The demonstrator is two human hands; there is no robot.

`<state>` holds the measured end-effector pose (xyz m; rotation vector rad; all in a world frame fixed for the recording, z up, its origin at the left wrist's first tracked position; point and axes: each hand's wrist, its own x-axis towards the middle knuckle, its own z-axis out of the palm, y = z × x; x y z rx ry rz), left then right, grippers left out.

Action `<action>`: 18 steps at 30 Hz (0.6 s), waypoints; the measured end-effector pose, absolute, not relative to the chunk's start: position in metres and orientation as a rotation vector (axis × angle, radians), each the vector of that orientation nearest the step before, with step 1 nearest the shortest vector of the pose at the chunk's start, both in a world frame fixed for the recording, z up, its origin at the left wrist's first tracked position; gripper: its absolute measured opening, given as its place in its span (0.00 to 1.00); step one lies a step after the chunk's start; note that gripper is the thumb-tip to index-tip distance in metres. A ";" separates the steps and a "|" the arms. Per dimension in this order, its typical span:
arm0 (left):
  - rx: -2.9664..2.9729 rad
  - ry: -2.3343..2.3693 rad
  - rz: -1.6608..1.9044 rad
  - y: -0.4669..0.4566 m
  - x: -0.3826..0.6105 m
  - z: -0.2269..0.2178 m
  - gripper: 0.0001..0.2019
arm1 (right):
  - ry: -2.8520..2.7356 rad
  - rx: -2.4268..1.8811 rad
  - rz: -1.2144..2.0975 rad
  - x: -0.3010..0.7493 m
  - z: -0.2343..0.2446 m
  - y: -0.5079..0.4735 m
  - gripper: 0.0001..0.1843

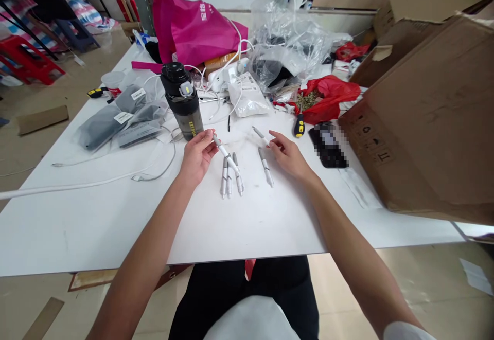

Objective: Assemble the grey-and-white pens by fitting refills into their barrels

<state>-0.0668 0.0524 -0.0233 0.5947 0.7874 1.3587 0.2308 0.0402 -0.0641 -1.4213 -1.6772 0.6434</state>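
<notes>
White tabletop, seen from above, with two bare hands working over its middle. The left hand pinches a grey-and-white pen by its grey end between thumb and fingers; its white end slants down to the right, over three similar pens lying close together on the table. The right hand grips a second pen near its white end, grey end pointing up and to the left. Just below that hand lies a lone pen, apart from the group of three.

The step in hand seems to be handling the pens singly, one per hand. From here, the next move appears to call for a light fingertip hold and controlled angles, so neither held pen knocks those lying beneath; whether the left pen touches them is hard to tell.

Behind the left hand stands a dark drinking bottle. Beyond the right hand are a yellow-and-black handle, a partly blurred phone-like object and a large cardboard box.
</notes>
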 end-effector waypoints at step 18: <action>0.526 0.810 1.297 0.053 -0.064 -0.037 0.09 | -2.114 -1.935 0.443 0.235 -0.027 0.023 0.09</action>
